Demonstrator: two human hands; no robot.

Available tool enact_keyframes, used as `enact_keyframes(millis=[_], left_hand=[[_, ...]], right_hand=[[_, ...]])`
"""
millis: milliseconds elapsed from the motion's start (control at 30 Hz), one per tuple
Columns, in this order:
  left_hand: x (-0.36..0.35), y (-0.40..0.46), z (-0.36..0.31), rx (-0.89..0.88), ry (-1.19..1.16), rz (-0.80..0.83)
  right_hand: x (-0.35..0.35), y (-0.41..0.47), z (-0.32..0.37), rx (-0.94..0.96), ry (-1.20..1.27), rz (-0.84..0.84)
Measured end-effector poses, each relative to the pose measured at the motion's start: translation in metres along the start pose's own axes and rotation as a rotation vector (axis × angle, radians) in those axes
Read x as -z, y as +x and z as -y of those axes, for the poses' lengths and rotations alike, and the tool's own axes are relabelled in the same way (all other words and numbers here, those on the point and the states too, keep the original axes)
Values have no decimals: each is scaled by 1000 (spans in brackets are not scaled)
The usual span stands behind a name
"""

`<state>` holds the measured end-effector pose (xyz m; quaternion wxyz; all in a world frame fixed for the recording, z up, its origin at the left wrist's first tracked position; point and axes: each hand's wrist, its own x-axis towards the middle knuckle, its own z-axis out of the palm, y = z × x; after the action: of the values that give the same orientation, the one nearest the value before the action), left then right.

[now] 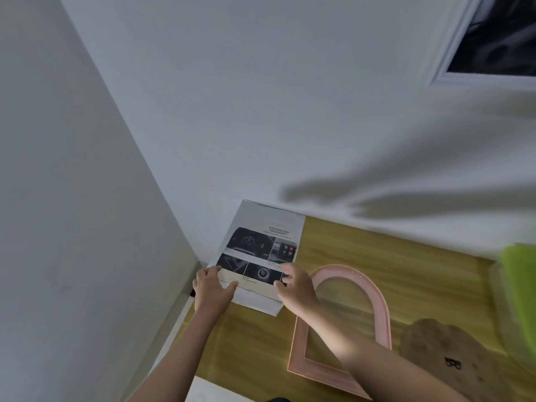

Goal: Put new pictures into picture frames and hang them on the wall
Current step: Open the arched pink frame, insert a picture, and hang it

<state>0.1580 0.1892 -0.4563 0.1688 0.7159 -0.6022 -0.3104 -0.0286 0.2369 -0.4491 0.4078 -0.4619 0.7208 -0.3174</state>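
A printed page headed "ADVANCED", with dark photos, lies on a wooden table against the wall. My left hand grips its lower left edge and my right hand grips its lower right edge; the page's near part looks folded or lifted between them. A pink arched picture frame, with no picture in it, lies flat to the right, partly under my right forearm. A brown arched backing board lies further right.
White walls meet in a corner at the left. A framed dark picture hangs at the top right. A blurred green object stands at the right edge. A white sheet lies at the near table edge.
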Motion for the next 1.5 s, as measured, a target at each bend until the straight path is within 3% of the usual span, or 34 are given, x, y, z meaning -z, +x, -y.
enact_keyframes(millis=[367,633,867,967,1033,1300,1500], left_hand=[[-7,28,4,84,101,-16],[-5,43,1,142,48,0],[-8,46,0,87,0,16],[-3,46,-4,23,123,29],[0,47,-3,3,82,74],[22,36,-13,-96,-204,129],[14,-4,-42,-265,-236,250]], right_hand=[[10,87,10,29,-379,-52],[15,118,4,29,-606,-3],[16,124,7,-18,-507,-3],[13,120,9,24,-341,25],[12,117,14,30,-204,17],[50,94,46,74,176,-192],[99,49,23,76,101,-363]])
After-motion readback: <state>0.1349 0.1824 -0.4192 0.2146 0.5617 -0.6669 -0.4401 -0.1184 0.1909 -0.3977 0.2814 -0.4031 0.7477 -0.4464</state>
